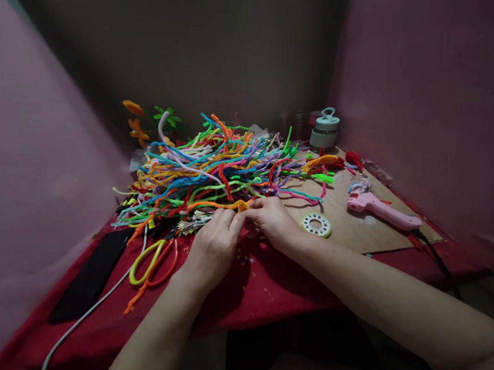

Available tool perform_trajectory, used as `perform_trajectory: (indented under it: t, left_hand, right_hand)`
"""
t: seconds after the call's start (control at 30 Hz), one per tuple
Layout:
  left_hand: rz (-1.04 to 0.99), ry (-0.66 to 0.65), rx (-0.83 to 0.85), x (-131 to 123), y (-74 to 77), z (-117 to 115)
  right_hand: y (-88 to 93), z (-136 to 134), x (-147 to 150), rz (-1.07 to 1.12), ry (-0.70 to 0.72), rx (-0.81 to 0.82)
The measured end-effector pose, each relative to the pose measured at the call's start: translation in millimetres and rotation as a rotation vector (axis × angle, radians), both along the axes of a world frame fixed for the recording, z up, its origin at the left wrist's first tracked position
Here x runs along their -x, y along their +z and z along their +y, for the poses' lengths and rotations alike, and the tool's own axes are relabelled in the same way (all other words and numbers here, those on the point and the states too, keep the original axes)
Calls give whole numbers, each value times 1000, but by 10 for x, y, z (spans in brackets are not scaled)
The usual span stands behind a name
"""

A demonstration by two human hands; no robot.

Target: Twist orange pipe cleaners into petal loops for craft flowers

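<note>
Between my two hands is an orange pipe cleaner [241, 205], its fuzzy end bunched where the fingers meet. My left hand [218, 241] is closed on it, fingers curled and the back of the hand toward me. My right hand [272, 219] pinches it from the other side, thumb and fingertips together. Just behind the hands lies a large tangled heap of multicoloured pipe cleaners [198, 166]. Scissors [153, 263] with yellow and red-orange handles lie to the left of my left hand.
A black phone-like slab [91, 276] and a white cable [98, 304] lie at left. At right are a tape roll [316, 224], a brown board [351, 233] and a pink glue gun [383, 210] with a black cord. A lidded jar [325, 131] stands behind, orange pipe-cleaner flowers [138, 130] back left.
</note>
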State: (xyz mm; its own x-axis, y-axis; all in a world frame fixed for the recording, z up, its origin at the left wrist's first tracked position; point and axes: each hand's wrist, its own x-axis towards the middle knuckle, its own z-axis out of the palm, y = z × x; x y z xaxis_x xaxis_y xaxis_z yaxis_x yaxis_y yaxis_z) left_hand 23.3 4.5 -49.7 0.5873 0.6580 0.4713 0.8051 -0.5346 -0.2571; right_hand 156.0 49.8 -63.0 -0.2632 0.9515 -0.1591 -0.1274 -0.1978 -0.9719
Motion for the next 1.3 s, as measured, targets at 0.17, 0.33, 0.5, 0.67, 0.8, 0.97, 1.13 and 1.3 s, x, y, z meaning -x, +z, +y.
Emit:
perform_trajectory:
  t: [0.17,0.33,0.5,0.67,0.8,0.97,1.13,1.3]
  left_hand:
    - [-58,-83,31,36,-14,20]
    - [-370,-277,179,87,12,49]
    - [-682,-231,247,113,119,13]
    - [-1114,20,449,190,162,53]
    - [-1200,77,926,241,174,82]
    - [-1131,76,772,161,158,47]
    - [-874,-13,413,117,66,58]
    - [-1049,-14,529,135,102,65]
  right_hand:
    - [-7,10,6,105,20,55]
    - [53,-20,-3,135,85,131]
    - [110,-41,-29,193,142,150]
    - [138,-32,-28,228,119,171]
    - [149,-33,-23,241,123,163]
    - [138,-45,-21,181,129,140]
    - [99,-48,-28,151,193,73]
    - [91,-58,-44,239,291,26]
